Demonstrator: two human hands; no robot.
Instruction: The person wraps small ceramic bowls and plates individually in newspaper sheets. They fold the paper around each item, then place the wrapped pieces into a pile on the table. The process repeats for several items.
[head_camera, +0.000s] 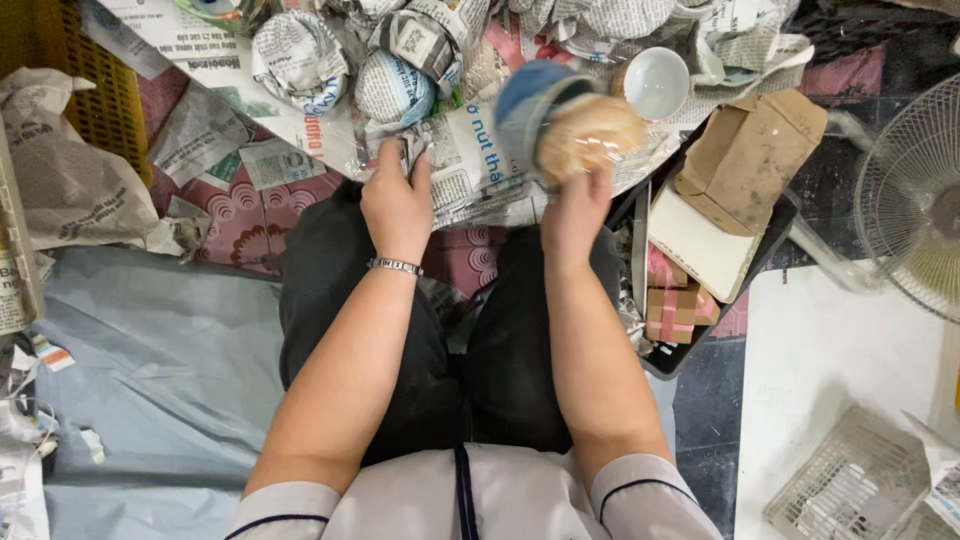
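Two hands work over a sheet of newspaper (465, 160) spread across the lap. Left hand (397, 205) has its fingers pinched shut on the sheet's crumpled left edge. Right hand (572, 215) grips a blurred blue bowl (560, 120), tipped so its pale brown base faces the camera, just above the sheet's right side. Beyond the fingers lie several newspaper-wrapped bundles (392, 88) and a small white cup (656, 82), crowding the far edge. At right, a dark tray (680, 355) holds a brown cardboard box (750, 150), flaps open, and pink boxes (680, 300). A fan grille (915, 195) stands farther right. Open room remains on the grey sheet (160, 360) at left.
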